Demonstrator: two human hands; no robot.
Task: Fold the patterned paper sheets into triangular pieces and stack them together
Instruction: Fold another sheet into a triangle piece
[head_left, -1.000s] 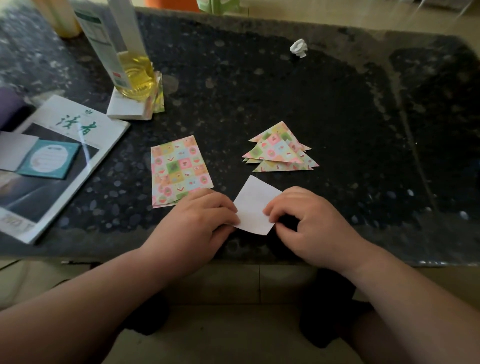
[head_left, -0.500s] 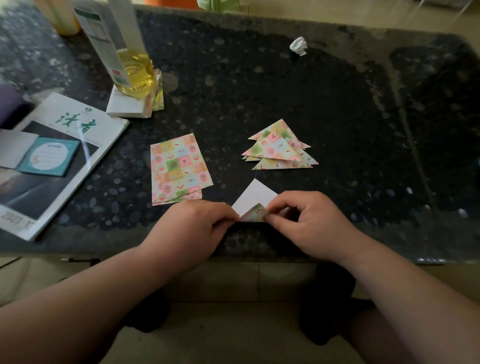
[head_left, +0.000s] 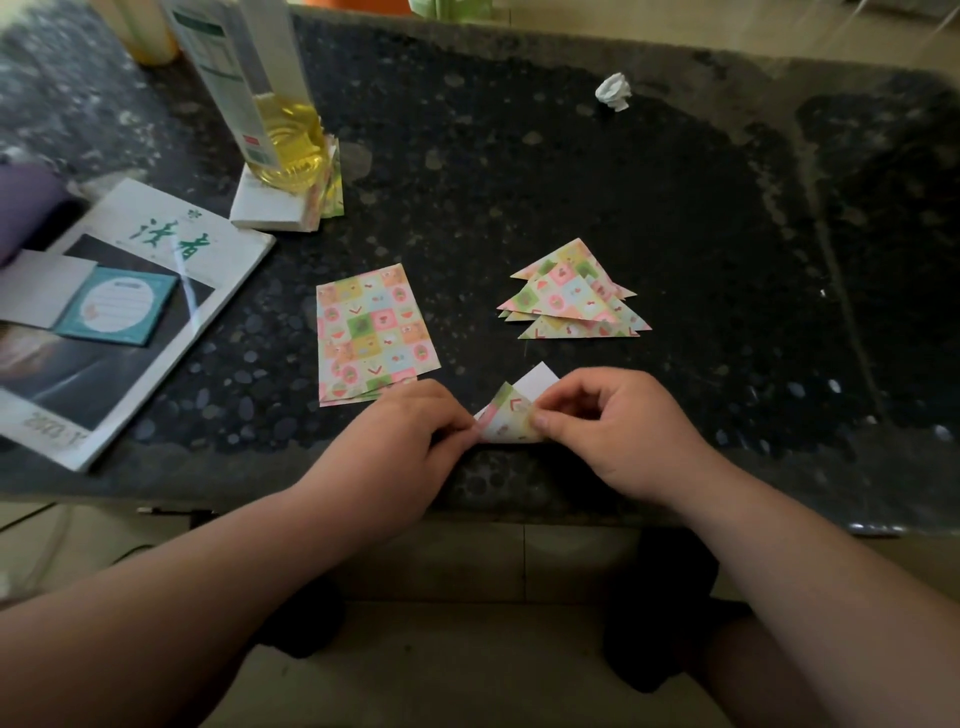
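Hands: I see my left hand (head_left: 395, 447) and right hand (head_left: 613, 431) both pinching a half-folded sheet (head_left: 511, 421).
Around: flat sheets (head_left: 371, 332) just left, triangle stack (head_left: 571, 296) behind, magazine (head_left: 140, 312) and bottle (head_left: 280, 145) farther off.

Dark speckled table (head_left: 519, 156); magazine (head_left: 156, 270) at left; white pad (head_left: 270, 213) far left; flat sheets (head_left: 371, 332) near centre; triangles (head_left: 571, 296) right of them; half-folded sheet (head_left: 511, 418) at near edge; paper wad (head_left: 614, 92) far.

The bottle (head_left: 283, 140) is cut off by the top edge, the magazine (head_left: 156, 249) by the left edge. The fingers (head_left: 543, 422) of the right hand (head_left: 618, 436) cover the right corner of the half-folded sheet (head_left: 511, 415). The left hand (head_left: 400, 447) hides a corner of the flat sheets (head_left: 369, 332).
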